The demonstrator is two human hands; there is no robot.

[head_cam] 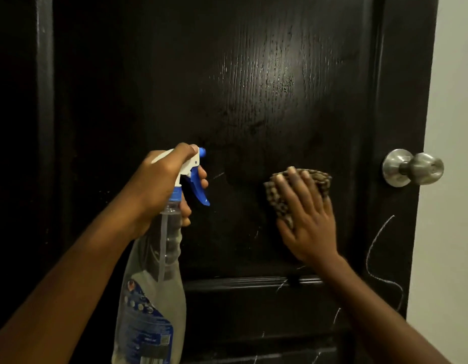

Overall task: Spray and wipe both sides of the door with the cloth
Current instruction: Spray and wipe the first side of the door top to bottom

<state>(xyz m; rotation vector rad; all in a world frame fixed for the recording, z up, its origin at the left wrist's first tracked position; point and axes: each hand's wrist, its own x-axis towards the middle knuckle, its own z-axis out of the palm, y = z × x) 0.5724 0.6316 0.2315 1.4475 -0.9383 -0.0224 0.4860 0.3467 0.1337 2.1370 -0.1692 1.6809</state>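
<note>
Against the black door (254, 88), left of the knob (414, 168), brown patterned cloth (319, 179) sits flat under the right hand (309, 222), fingers (293, 185) straight, spread, pressing it; left hand (159, 185) curls round the spray bottle (154, 285) neck, fingers at the blue trigger (198, 190).

Blk door (254, 101) wet; cloth (318, 181) flat on it.

Bare forearms (70, 279); left hand (159, 187), right hand (310, 224)
</note>
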